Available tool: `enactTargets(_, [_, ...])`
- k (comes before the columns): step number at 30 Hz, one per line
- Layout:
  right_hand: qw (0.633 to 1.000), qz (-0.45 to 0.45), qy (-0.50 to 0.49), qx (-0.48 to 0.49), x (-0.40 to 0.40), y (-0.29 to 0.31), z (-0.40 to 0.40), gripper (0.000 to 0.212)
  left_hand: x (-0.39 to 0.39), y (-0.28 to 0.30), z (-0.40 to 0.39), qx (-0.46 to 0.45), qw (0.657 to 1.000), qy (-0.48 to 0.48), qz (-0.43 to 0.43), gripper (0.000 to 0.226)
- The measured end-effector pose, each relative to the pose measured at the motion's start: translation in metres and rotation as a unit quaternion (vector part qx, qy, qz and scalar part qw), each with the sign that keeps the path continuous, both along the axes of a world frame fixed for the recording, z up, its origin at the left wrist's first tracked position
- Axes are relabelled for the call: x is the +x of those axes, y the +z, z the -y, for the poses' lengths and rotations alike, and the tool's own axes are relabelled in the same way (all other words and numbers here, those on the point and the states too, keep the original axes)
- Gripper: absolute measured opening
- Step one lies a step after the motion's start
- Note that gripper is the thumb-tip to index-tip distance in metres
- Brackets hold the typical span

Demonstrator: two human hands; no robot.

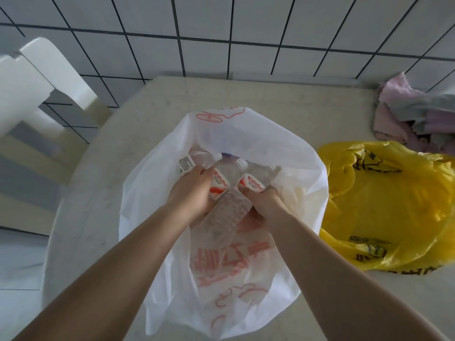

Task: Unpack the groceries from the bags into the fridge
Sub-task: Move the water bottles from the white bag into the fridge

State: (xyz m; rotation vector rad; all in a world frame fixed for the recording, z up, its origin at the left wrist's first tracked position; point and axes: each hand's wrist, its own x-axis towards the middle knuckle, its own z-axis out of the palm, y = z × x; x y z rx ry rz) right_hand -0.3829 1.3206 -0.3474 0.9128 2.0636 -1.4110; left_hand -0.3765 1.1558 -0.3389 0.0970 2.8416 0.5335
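Both arms are in shot, reaching over the pale counter (152,112) into the big white bag (246,139), which sits open at the centre. Over at three o'clock lies the yellow bag (384,205), slumped, with a heap of pink and grey cloths (413,114) behind it at two o'clock. The fridge is not in view.

Inside the white bag are several water bottles, caps pointing off towards twelve and one o'clock. The one that counts is the near bottle (225,212): its long axis runs from seven o'clock up to one, clear base towards the person, red label (219,184) farther in. The left hand (190,193) sits on its nine o'clock side, fingers curled around the labelled part. The right hand (264,205) closes in from three o'clock, fingers wrapped on the neighbouring bottle (258,179), thumb side touching the first. The hands look equally near, so I judge the lift comes straight up and back along that axis.
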Motion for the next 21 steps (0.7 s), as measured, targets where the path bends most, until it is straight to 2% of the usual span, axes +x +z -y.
enactTargets(5, [0.999, -0.016, 0.016, -0.041, 0.009, 0.004, 0.004, 0.061, 0.009, 0.006, 0.008, 0.050, 0.995, 0.058, 0.065, 0.055])
enactTargets(9, [0.991, 0.006, 0.011, -0.130, 0.017, 0.008, 0.012, 0.068, 0.016, 0.018, 0.018, 0.133, 0.979, 0.110, 0.112, 0.064])
enactTargets(14, [0.992, 0.014, 0.070, -0.105, 0.036, 0.022, 0.012, 0.061, 0.028, 0.030, 0.033, 0.174, 0.973, 0.096, 0.121, 0.068])
enactTargets(18, [0.988, -0.048, 0.059, -0.136, 0.057, 0.027, 0.009, 0.073, 0.044, 0.046, 0.034, 0.201, 0.971, 0.085, 0.101, 0.063])
enactTargets(21, [0.979, -0.117, 0.076, -0.150, 0.069, 0.037, 0.003, 0.054, 0.060, 0.054, 0.032, 0.240, 0.964, 0.085, 0.077, 0.074])
